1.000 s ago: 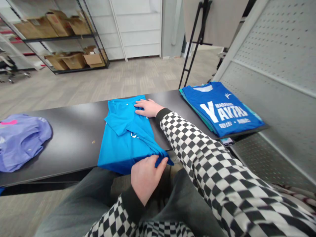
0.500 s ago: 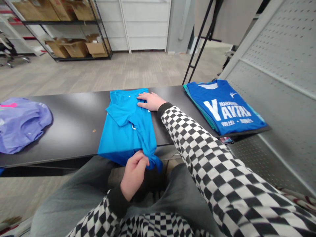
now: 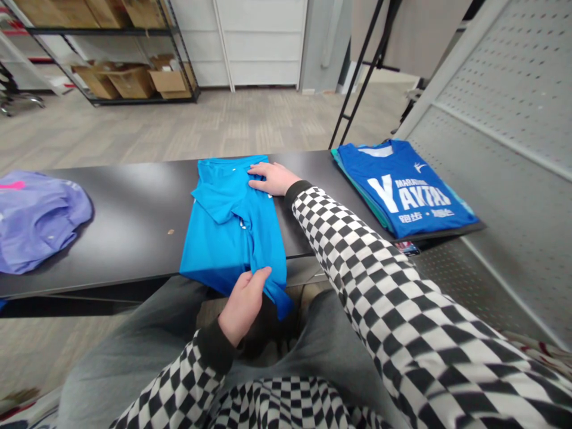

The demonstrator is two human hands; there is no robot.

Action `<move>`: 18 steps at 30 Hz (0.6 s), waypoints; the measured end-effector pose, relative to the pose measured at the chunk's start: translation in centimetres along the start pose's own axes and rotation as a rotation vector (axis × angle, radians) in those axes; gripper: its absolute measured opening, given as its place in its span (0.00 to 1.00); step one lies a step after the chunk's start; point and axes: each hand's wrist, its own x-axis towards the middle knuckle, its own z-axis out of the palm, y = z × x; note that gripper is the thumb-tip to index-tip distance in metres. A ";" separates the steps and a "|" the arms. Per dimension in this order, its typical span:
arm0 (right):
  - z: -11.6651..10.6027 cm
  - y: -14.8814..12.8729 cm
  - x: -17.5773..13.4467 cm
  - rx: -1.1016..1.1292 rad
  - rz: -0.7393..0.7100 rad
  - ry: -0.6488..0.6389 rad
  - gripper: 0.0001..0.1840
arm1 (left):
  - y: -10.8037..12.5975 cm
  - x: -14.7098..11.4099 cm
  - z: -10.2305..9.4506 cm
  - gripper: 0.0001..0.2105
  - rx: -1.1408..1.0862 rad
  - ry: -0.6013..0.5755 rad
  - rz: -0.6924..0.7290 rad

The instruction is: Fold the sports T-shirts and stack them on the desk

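A bright blue T-shirt (image 3: 218,244) lies partly folded on the black table (image 3: 134,226), its lower end hanging over the near edge. One sleeve is laid across its upper part. My right hand (image 3: 277,180) rests flat on the shirt's upper right side, fingers stretched out. Down at the near edge my left hand (image 3: 245,304) pinches the hanging fabric between thumb and fingers. A loose end of cloth dangles just right of that hand.
To the right sits a stack of folded shirts (image 3: 411,190), a printed blue one on top. A crumpled purple garment (image 3: 40,220) lies at the left. Behind are a black rack (image 3: 134,98) with cardboard boxes and a thin black stand (image 3: 353,101). A perforated grey panel (image 3: 504,119) borders the right.
My left thumb has extended along the cloth, and the bunched fabric by it has straightened and hangs flatter. My right hand stays in place on the shirt. The view has shifted slightly.
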 end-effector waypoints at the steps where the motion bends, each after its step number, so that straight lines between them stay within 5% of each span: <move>1: 0.0 0.0 0.0 0.001 -0.001 0.000 0.31 | -0.2 -0.1 -0.6 0.20 0.040 0.048 0.006; 8: 0.1 0.2 0.1 0.000 -0.003 -0.002 0.32 | 0.8 -1.4 -3.8 0.17 0.137 0.081 0.171; 12: 0.0 0.2 0.0 0.007 -0.016 0.003 0.32 | 0.0 -1.5 -3.4 0.16 -0.092 0.097 0.091; 18: 0.2 0.8 0.1 -0.010 -0.024 0.015 0.33 | -1.8 -1.6 -2.6 0.22 -0.054 0.009 -0.003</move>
